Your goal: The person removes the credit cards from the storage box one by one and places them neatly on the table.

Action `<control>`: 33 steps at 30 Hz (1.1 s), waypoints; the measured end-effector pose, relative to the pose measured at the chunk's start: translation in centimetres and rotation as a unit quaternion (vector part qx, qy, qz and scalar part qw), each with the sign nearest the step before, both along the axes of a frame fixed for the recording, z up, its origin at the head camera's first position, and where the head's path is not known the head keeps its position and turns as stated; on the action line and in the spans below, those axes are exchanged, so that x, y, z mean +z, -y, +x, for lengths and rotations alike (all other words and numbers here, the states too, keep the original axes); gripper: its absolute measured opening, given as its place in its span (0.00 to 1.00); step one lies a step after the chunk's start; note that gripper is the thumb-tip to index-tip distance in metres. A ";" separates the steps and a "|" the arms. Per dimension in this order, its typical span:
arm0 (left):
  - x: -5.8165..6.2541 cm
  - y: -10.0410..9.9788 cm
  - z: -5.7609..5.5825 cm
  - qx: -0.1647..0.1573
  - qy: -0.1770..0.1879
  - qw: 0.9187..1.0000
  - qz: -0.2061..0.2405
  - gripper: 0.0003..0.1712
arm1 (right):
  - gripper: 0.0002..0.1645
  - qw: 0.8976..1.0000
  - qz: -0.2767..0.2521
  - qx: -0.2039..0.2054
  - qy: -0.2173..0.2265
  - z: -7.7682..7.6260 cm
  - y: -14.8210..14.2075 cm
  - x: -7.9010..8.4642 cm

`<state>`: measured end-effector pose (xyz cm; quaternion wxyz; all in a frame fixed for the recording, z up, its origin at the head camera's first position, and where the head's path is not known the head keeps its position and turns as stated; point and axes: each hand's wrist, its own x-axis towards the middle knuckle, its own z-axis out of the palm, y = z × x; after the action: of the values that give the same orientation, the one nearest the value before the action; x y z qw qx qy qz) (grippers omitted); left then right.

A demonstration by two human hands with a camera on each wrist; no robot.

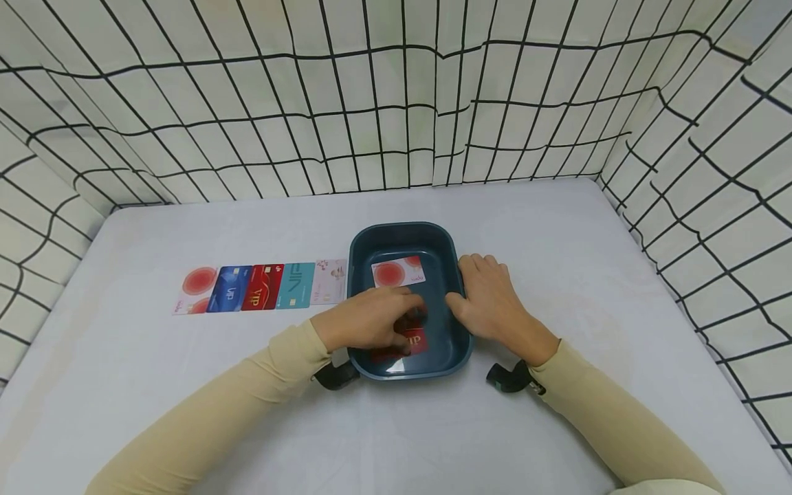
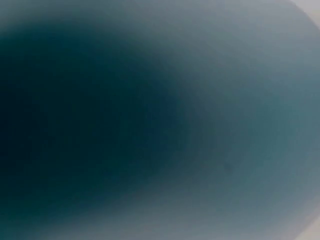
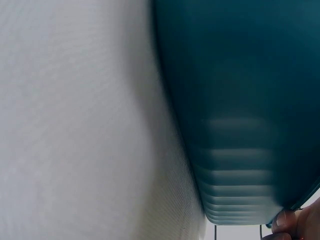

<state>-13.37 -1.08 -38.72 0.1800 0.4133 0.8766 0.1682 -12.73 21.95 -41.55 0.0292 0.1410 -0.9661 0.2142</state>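
Note:
A dark blue-green plastic tray (image 1: pixel 441 313) stands on the white table. My right hand (image 1: pixel 491 299) grips its right rim; in the right wrist view the fingertips (image 3: pixel 295 222) are at the rim, beyond the tray's ribbed outer wall (image 3: pixel 235 160). My left hand (image 1: pixel 374 317) reaches over the left side into the tray, thumb and fingers apart above a red VIP card (image 1: pixel 417 339), which it partly covers. Whether the fingertips touch that card is unclear. A white card with red circles (image 1: pixel 399 271) lies farther back in the tray. The left wrist view is a dark blur.
Left of the tray lies a row of cards: white with red circles (image 1: pixel 196 290), blue (image 1: pixel 229 289), red (image 1: pixel 262 287), teal (image 1: pixel 295 285) and pale pink (image 1: pixel 328 281). Black wire grid panels (image 1: pixel 405 110) bound the table's back and sides.

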 end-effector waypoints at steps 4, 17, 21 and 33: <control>0.2 0.1 -0.4 -0.006 0.019 1.000 -0.006 0.35 | 0.12 1.000 0.001 0.000 0.000 0.0 0.0 0.0; 0.3 -0.1 -0.4 -0.015 0.009 1.000 -0.020 0.40 | 0.12 1.000 0.002 0.000 0.001 -0.1 -0.1 0.0; 0.3 -0.2 -0.4 -0.003 0.014 1.000 -0.023 0.38 | 0.12 1.000 0.001 -0.001 0.002 -0.1 -0.1 -0.1; 0.2 -0.4 -0.4 0.001 0.031 0.998 -0.046 0.34 | 0.12 1.000 -0.003 -0.001 0.001 0.0 0.0 0.0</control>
<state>-13.73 -0.66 -38.50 0.2260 0.3982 0.8778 0.1406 -12.75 21.99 -41.57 0.0290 0.1394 -0.9656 0.2174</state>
